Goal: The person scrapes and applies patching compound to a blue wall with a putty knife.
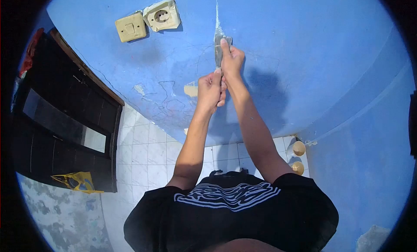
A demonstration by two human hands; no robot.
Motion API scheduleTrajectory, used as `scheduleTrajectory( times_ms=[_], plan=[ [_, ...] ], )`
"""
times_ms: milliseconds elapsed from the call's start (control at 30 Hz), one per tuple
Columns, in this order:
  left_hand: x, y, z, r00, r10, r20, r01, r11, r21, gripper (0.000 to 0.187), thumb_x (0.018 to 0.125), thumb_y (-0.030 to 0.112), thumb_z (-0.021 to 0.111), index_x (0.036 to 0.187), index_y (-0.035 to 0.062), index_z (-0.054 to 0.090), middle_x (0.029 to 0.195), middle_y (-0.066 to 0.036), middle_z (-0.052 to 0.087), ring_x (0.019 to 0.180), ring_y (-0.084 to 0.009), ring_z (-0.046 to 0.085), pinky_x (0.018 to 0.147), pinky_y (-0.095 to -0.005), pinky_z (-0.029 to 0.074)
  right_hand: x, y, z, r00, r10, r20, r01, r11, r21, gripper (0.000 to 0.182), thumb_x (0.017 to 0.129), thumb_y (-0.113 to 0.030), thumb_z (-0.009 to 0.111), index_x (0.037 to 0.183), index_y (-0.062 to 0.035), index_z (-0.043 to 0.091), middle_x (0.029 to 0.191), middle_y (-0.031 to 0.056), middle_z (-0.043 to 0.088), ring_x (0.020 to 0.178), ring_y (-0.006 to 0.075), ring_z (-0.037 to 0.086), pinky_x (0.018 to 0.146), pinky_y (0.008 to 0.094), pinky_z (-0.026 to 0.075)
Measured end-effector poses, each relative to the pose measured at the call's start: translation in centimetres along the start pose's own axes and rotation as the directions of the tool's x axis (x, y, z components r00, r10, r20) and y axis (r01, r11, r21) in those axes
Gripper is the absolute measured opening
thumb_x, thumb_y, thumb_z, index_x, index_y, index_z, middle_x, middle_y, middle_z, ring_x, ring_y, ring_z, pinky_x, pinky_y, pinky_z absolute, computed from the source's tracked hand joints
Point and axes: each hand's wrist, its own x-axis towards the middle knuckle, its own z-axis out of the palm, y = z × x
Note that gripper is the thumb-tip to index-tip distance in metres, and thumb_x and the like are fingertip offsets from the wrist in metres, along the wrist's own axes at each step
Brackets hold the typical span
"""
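A flat grey scraper (218, 56) is held upright against the blue wall (312, 47). Its lower end is in my left hand (210, 92), whose fingers are closed around it. Just above and to the right, my right hand (233, 60) grips the same tool, thumb lying along its flat face. The tool's upper end meets a narrow whitish scraped streak (217, 23) that runs up the wall. My fingers hide much of the handle.
A light switch (130, 27) and a socket (161, 16) sit upper left on the wall. Dark cabinet (65, 108) stands left, with a yellow bag (78, 181) near its foot. Two round tan objects (299, 148) are on the white tiled floor (141, 158) at right.
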Motion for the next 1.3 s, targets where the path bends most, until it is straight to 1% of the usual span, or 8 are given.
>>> scheduleTrajectory(
  times_ms=[67,233,333,800,900,1000,1067,1300],
  plan=[
    [0.0,-0.3,-0.1,1.000,0.000,0.011,0.000,1.000,0.012,0.037,0.104,0.035,0.047,0.081,0.0063,0.053,0.058,0.002,0.044,0.036,-0.0046,0.034,0.029,-0.0233,0.023,0.0,0.1,-0.3,1.000,-0.009,-0.028,0.007,0.996,-0.084,0.054,0.093,-0.034,0.066,0.052,-0.0072,0.042,0.049,-0.0067,0.035,0.048,0.0055,0.028,0.043,0.0312,0.022],
    [1.0,1.5,0.9,1.000,0.003,0.013,-0.003,1.000,-0.013,0.037,0.104,0.035,0.047,0.081,0.0057,0.054,0.057,0.001,0.044,0.036,-0.0049,0.035,0.029,-0.0234,0.024,1.2,-2.3,0.5,0.998,-0.068,-0.001,0.068,0.995,0.080,0.051,0.093,-0.032,0.067,0.052,-0.0112,0.046,0.052,-0.0091,0.039,0.047,0.0037,0.030,0.042,0.0281,0.021],
    [-0.4,0.4,0.0,1.000,-0.020,-0.001,0.020,1.000,0.005,0.037,0.104,0.035,0.048,0.081,0.0059,0.054,0.056,0.001,0.044,0.036,-0.0051,0.035,0.029,-0.0233,0.024,-0.5,-0.7,0.0,0.999,-0.023,-0.026,0.021,0.998,-0.056,0.052,0.093,-0.033,0.067,0.052,-0.0101,0.045,0.052,-0.0089,0.039,0.047,0.0042,0.029,0.042,0.0288,0.022],
    [0.9,1.1,0.7,1.000,-0.012,0.025,0.012,1.000,-0.009,0.038,0.103,0.037,0.048,0.084,0.0048,0.053,0.056,0.001,0.043,0.035,-0.0059,0.036,0.028,-0.0238,0.026,1.6,-1.0,0.0,0.999,0.048,0.025,-0.048,0.999,0.009,0.049,0.094,-0.032,0.067,0.053,-0.0111,0.048,0.054,-0.0081,0.043,0.049,0.0031,0.031,0.042,0.0272,0.023],
    [1.3,1.5,0.7,1.000,0.014,0.028,-0.014,1.000,-0.002,0.039,0.103,0.037,0.048,0.083,0.0043,0.053,0.057,0.001,0.044,0.036,-0.0063,0.037,0.029,-0.0241,0.028,2.3,-1.6,-0.3,0.996,-0.021,0.081,0.014,0.996,0.092,0.046,0.095,-0.032,0.066,0.056,-0.0103,0.053,0.053,-0.0069,0.045,0.046,0.0033,0.034,0.042,0.0263,0.023],
    [1.3,-0.1,-0.7,0.999,0.026,0.043,-0.026,1.000,-0.002,0.040,0.104,0.038,0.047,0.085,0.0038,0.053,0.057,0.000,0.044,0.036,-0.0076,0.036,0.030,-0.0250,0.029,2.0,-1.5,-2.1,0.953,0.109,0.282,-0.156,0.976,0.149,0.042,0.096,-0.032,0.064,0.062,-0.0089,0.057,0.054,-0.0037,0.051,0.043,0.0047,0.040,0.040,0.0253,0.027],
    [1.4,-0.3,-1.5,0.996,-0.009,0.083,0.006,0.999,0.035,0.040,0.104,0.039,0.045,0.087,0.0034,0.052,0.057,-0.001,0.043,0.037,-0.0089,0.038,0.031,-0.0255,0.030,2.6,-2.1,-3.6,0.856,0.189,0.481,-0.140,0.981,-0.135,0.037,0.097,-0.032,0.063,0.071,-0.0062,0.063,0.058,-0.0007,0.057,0.045,0.0065,0.049,0.042,0.0237,0.034],
    [1.5,0.1,-1.8,0.994,-0.009,0.111,0.003,0.998,0.058,0.039,0.105,0.037,0.043,0.088,0.0031,0.052,0.057,-0.001,0.043,0.041,-0.0103,0.040,0.034,-0.0268,0.034,2.2,-3.4,-5.6,0.669,0.139,0.730,-0.061,0.989,-0.133,0.030,0.098,-0.031,0.061,0.094,-0.0014,0.065,0.077,0.0070,0.067,0.066,0.0112,0.063,0.054,0.0248,0.048]
  ],
)
